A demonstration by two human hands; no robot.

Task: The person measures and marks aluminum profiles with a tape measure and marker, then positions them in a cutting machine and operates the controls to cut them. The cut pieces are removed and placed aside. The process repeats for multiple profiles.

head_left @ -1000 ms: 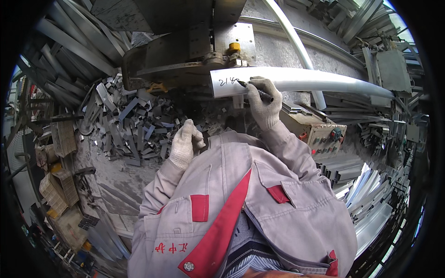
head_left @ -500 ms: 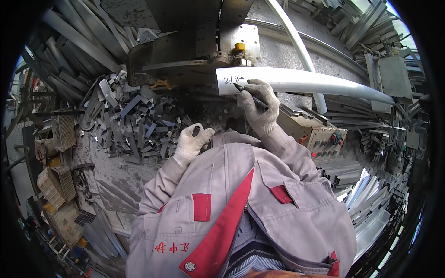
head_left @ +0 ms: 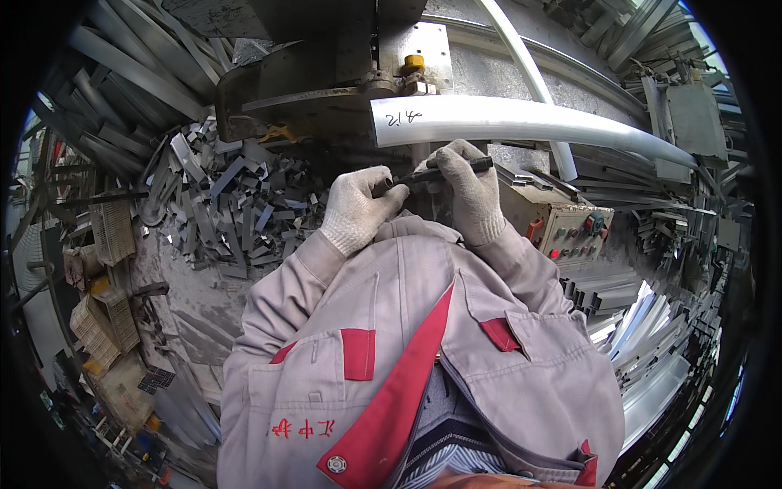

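Both our white knit-gloved hands meet at a black marker pen (head_left: 440,169): our right hand (head_left: 472,191) wraps its barrel in a closed grip, while our left hand (head_left: 358,208) pinches the cap end. They sit just below the long white curved metal profile (head_left: 521,122) on the grey saw machine (head_left: 326,73). Pushing off-line, we judge, could slip the cap and ink our gloves.

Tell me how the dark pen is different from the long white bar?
The dark pen is short and thin; the long white bar is wide and far longer. The pen is held between both gloved hands, left hand and right hand; the bar rests on the machine, with handwriting near its end.
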